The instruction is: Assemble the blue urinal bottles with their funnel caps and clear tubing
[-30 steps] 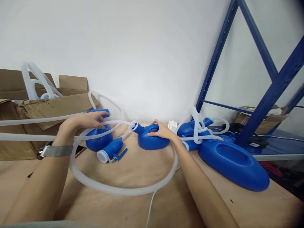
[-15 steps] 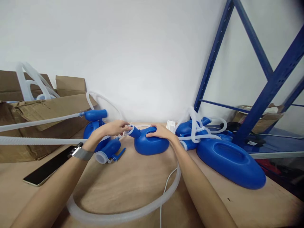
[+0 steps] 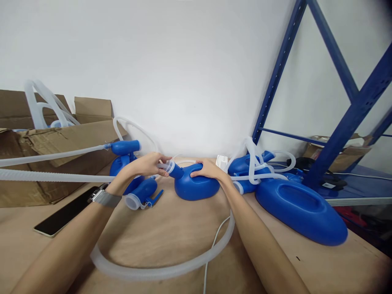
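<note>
A small blue plastic container [image 3: 196, 185] with a spout lies on the wooden table [image 3: 171, 228] near the wall. My right hand [image 3: 206, 168] rests on top of it, fingers curled over its handle. My left hand [image 3: 149, 163] pinches the end of a translucent corrugated hose [image 3: 159, 271] at the container's spout [image 3: 170, 166]. The hose loops across the table under both my forearms. Another blue container [image 3: 124, 169] and a blue tube fitting [image 3: 141, 192] lie just behind my left hand.
A large blue container [image 3: 301, 210] and a tangle of blue parts with white tubing [image 3: 254, 167] lie at the right. Cardboard boxes [image 3: 52, 151] stand at the left, a phone [image 3: 65, 212] lies by my left wrist. A blue shelf frame [image 3: 343, 122] rises at the right.
My left hand left the far blue container and came to the spout with the hose end. The hose loop slid toward me. My right hand stayed on the small container.
</note>
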Demonstrator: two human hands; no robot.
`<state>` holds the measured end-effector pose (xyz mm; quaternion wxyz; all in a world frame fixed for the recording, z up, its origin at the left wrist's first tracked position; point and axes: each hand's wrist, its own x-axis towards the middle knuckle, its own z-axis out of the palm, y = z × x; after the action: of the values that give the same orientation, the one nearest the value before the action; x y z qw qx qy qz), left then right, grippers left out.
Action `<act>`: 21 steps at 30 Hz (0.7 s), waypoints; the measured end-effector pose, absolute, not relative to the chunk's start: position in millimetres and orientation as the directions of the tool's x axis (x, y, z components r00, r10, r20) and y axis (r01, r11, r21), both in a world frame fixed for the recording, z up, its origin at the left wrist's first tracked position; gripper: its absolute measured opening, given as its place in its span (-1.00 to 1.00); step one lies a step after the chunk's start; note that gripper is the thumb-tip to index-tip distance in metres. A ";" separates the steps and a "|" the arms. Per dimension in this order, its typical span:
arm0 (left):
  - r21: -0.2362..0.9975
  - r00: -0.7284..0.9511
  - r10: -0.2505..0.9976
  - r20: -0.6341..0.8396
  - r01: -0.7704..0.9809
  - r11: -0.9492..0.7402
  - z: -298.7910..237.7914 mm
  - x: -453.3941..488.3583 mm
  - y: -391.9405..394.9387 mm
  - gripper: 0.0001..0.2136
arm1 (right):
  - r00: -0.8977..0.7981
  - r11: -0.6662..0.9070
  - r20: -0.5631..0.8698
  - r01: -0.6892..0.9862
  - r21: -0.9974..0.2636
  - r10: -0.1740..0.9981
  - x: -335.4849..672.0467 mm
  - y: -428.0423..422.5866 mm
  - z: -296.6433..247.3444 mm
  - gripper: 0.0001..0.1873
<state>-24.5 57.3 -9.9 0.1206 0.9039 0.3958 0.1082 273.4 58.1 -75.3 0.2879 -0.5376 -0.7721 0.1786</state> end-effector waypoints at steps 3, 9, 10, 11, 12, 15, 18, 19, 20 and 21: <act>0.302 0.672 0.732 0.109 0.679 -0.669 -11.1 -25.2 60.9 -0.25 | -0.264 0.363 0.251 0.741 -0.565 0.931 273.1 60.7 -75.7 -0.47; 0.196 0.734 0.668 0.122 0.642 -0.741 -18.0 -24.9 70.0 -0.24 | -0.265 0.358 0.241 0.741 -0.569 0.933 273.5 62.3 -75.0 -0.46; 0.178 0.737 0.666 0.116 0.644 -0.744 -18.0 -24.0 69.2 -0.24 | -0.264 0.356 0.241 0.744 -0.565 0.934 273.4 62.0 -74.7 -0.46; 0.163 0.735 0.670 0.103 0.652 -0.741 -17.6 -22.7 67.5 -0.25 | -0.264 0.353 0.236 0.750 -0.560 0.935 273.2 61.6 -74.3 -0.45; 0.148 0.728 0.680 0.086 0.666 -0.732 -16.9 -21.0 64.7 -0.26 | -0.264 0.348 0.228 0.756 -0.554 0.937 272.9 61.0 -73.9 -0.45; 0.081 0.679 0.733 0.036 0.729 -0.679 -15.9 -12.9 53.1 -0.26 | -0.238 0.315 0.208 0.776 -0.546 0.949 271.3 58.6 -72.3 -0.41; -0.020 0.594 0.801 0.073 0.804 -0.594 -20.0 -1.4 42.5 -0.12 | -0.214 0.290 0.199 0.790 -0.540 0.956 269.2 56.0 -70.0 -0.37; -0.045 0.564 0.819 0.103 0.825 -0.563 -22.5 2.5 40.2 -0.09 | -0.223 0.292 0.192 0.792 -0.535 0.956 268.4 55.2 -69.0 -0.37; -0.065 0.536 0.833 0.137 0.844 -0.532 -25.3 6.1 38.5 -0.09 | -0.238 0.299 0.183 0.795 -0.527 0.954 267.6 54.5 -67.9 -0.38; -0.079 0.510 0.843 0.171 0.860 -0.504 -28.0 9.3 37.6 -0.12 | -0.254 0.307 0.174 0.800 -0.516 0.952 266.8 53.9 -66.7 -0.39</act>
<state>9.3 37.6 -28.0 -0.0770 0.8654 0.4921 0.0548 266.8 53.9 -66.7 0.2317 -0.5651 -0.7746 0.1640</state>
